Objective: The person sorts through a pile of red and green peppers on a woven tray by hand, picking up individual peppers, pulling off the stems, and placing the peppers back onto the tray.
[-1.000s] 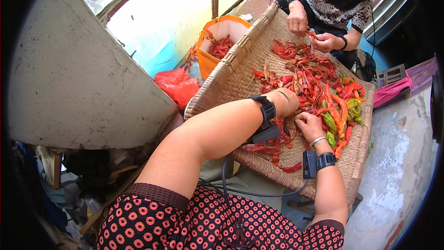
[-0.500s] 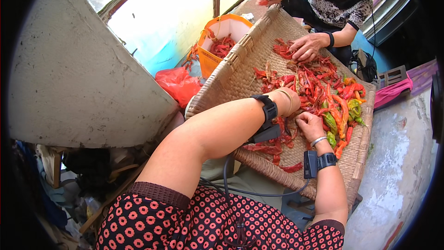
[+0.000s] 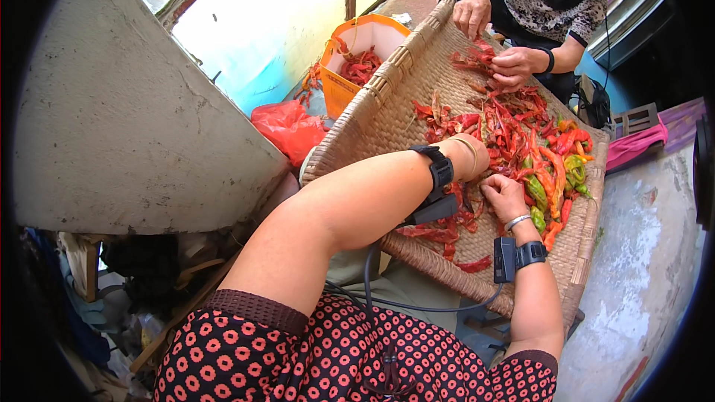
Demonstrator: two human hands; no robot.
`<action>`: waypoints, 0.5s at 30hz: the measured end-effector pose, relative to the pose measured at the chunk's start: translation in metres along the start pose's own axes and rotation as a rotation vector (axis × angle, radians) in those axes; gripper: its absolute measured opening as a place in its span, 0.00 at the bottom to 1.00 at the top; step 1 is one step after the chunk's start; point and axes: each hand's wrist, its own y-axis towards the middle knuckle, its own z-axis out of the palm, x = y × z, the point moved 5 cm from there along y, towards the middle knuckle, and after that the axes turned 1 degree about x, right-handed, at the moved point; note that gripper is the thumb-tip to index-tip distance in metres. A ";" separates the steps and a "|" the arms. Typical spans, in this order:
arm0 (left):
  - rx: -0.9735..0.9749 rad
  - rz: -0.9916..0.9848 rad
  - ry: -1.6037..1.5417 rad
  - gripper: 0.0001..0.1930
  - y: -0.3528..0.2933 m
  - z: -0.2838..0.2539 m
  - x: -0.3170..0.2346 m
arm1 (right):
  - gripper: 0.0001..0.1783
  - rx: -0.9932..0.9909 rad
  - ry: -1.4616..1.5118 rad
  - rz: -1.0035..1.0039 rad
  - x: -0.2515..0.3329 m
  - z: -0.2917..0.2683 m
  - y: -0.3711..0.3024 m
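A large woven bamboo tray (image 3: 370, 132) holds a heap of dried red chillies (image 3: 505, 123). Fresher green and orange chillies (image 3: 538, 192) lie along its right side. My left hand (image 3: 471, 156) is bent down over the near edge of the heap, its fingers hidden behind the hand. Close to it on the right, my right hand (image 3: 504, 195) has its fingers drawn together in a pinch at the pile; whatever lies between them is too small to make out. Several red chillies (image 3: 436, 231) are scattered on the tray below my left wrist.
Across the tray, a co-worker's hands (image 3: 514, 67) handle red chillies. An orange bucket (image 3: 340, 95) with red chillies stands beyond the tray's left edge, near a red plastic bag (image 3: 287, 130). A grey wall (image 3: 134, 119) rises at left; a cable (image 3: 417, 310) crosses near my lap.
My hands have shifted slightly right and stay close together at the heap. The co-worker's raised hand has come down over the tray, nearer the other hand, which has lifted red chillies.
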 end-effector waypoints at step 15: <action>-0.021 0.012 0.021 0.10 -0.003 -0.004 -0.003 | 0.05 0.015 -0.052 -0.082 0.005 -0.001 -0.001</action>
